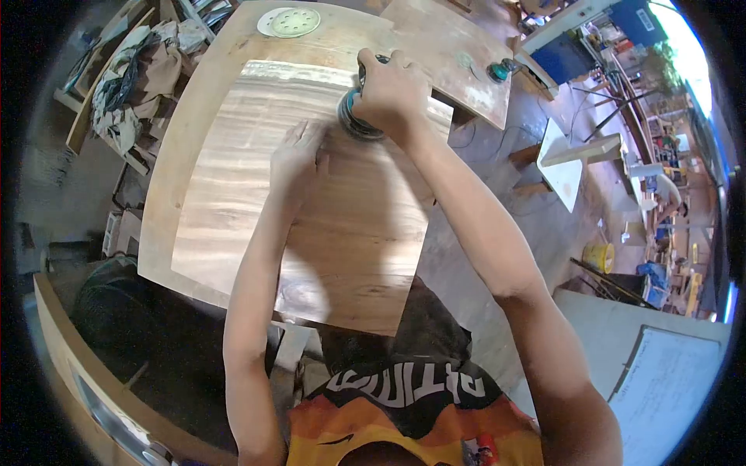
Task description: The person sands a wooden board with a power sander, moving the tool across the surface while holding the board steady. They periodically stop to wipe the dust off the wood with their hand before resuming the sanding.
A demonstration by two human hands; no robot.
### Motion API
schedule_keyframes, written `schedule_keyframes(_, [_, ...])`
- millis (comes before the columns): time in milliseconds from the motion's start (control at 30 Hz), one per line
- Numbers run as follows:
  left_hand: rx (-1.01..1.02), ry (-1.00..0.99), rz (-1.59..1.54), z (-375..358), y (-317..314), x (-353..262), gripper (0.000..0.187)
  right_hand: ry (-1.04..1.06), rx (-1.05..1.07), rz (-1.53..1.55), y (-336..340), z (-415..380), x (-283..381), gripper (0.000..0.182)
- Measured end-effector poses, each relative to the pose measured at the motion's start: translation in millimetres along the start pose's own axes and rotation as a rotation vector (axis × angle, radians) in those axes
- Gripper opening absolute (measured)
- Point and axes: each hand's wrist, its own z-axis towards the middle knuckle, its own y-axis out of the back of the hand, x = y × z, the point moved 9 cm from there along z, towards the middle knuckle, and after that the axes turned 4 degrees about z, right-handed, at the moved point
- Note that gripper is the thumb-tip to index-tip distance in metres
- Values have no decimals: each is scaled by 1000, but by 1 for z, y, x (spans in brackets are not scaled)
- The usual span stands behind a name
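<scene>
A wooden panel with dark and light grain lies on a larger pale board. My right hand grips the top of a teal and black orbital sander, whose round pad rests on the panel near its far right part. To the left of the sander, my left hand lies on the panel with its fingers stretched out, holding nothing. The underside of the sander is hidden against the wood.
Round sanding discs lie at the far edge of the pale board. Another sander stands on a second worktable at the back right. Crumpled cloths are heaped at the left. A yellow bucket sits farther right.
</scene>
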Motion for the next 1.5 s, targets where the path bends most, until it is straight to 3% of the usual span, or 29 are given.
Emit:
schedule_keyframes(100, [-50,40,58,-4,-3,14,54,-118,211,11,-12,9,5,47])
schedule_keyframes(667, [-51,184,216,-13,-17,28,57,-10,160,-36,-22,29,52,49])
schedule_keyframes(800, [-80,280,284,-15,-17,36,60,18,237,9,-27,33,63,50])
schedule_keyframes(900, [-97,354,349,-19,-11,35,62,79,119,-62,-33,40,68,48])
schedule_keyframes(967, [-92,434,436,-19,1,31,62,49,179,-58,-34,40,69,49])
schedule_keyframes(1167, [-185,392,395,-22,10,28,60,68,174,-28,-47,50,80,53])
schedule_keyframes(1300, [-213,295,202,-24,1,29,47,29,223,-28,-45,53,89,52])
schedule_keyframes(1367, [-225,171,61,-25,-4,27,41,78,111,-41,-60,62,86,52])
schedule_keyframes(1400, [-140,193,-22,-24,-5,28,40,101,54,-48,-64,66,86,52])
schedule_keyframes(1467, [22,234,-186,-18,0,24,37,36,131,-50,-55,63,94,51])
schedule_keyframes(1500, [-104,151,-189,-17,6,20,35,6,169,-51,-51,64,99,51])
